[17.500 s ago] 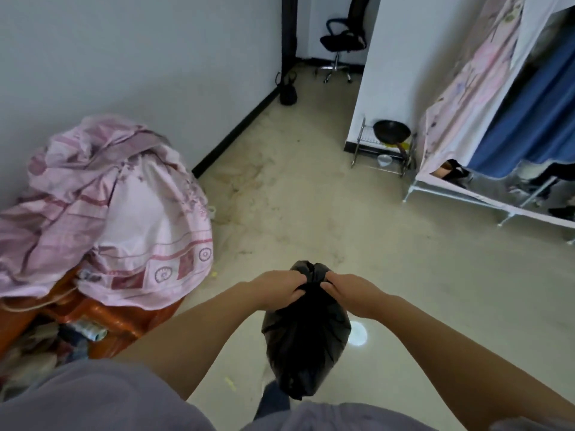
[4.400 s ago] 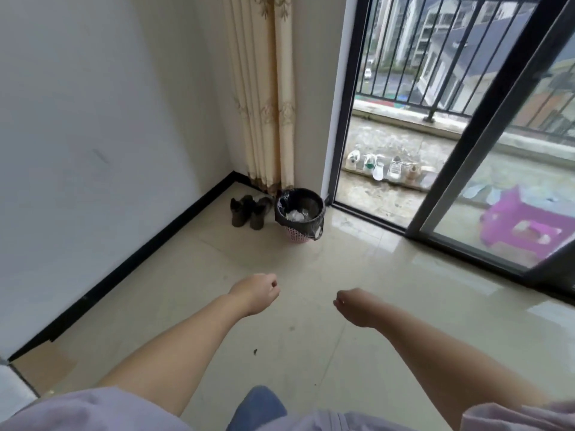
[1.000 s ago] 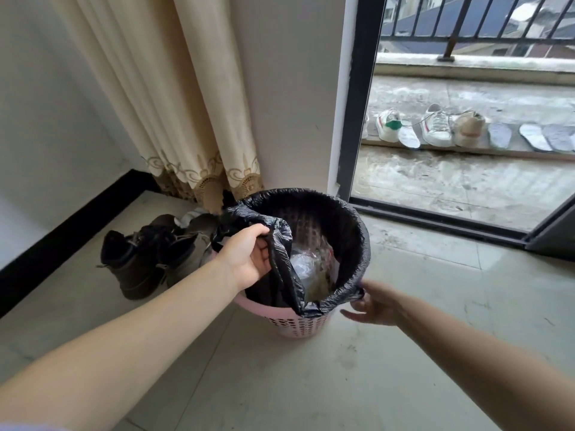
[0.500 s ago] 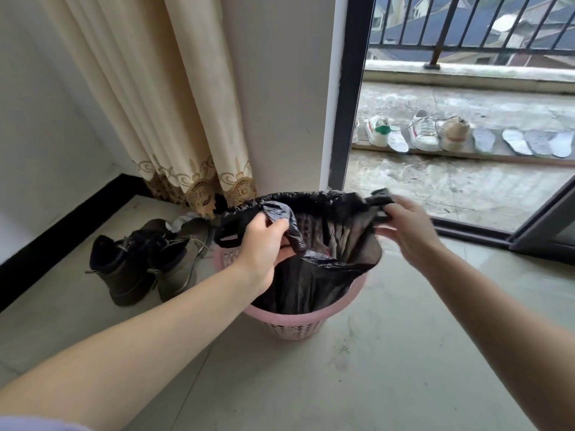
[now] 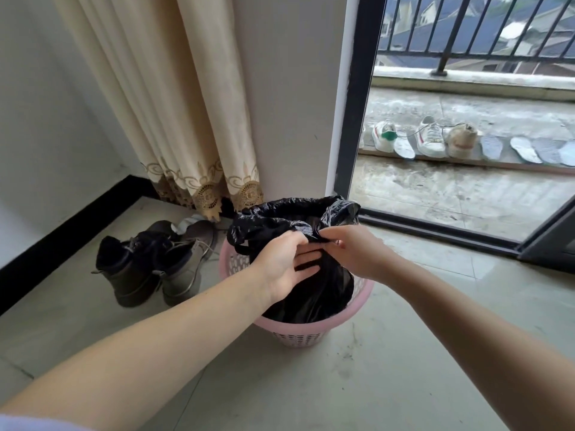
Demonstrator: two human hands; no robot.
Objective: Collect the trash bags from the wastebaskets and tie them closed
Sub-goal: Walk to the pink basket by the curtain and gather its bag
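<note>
A black trash bag (image 5: 323, 287) sits inside a pink perforated wastebasket (image 5: 298, 334) on the tiled floor, by the wall beside the balcony door. Its rim is off the basket's edge and bunched upward. My left hand (image 5: 284, 264) grips the gathered plastic on the near left side. My right hand (image 5: 351, 253) pinches the bunched plastic just to the right, and the two hands touch over the bag's mouth. The far part of the rim still stands open behind my hands. The bag's contents are hidden.
A pair of dark boots (image 5: 146, 262) stands left of the basket, under a beige curtain (image 5: 186, 98). The black door frame (image 5: 357, 94) rises to the right. Beyond it, several shoes and insoles (image 5: 432, 141) lie on the wet balcony.
Half a second ago my hands held the bag's rim apart at the left and right sides. My right hand has since come in to meet the left, bunching the plastic together.
</note>
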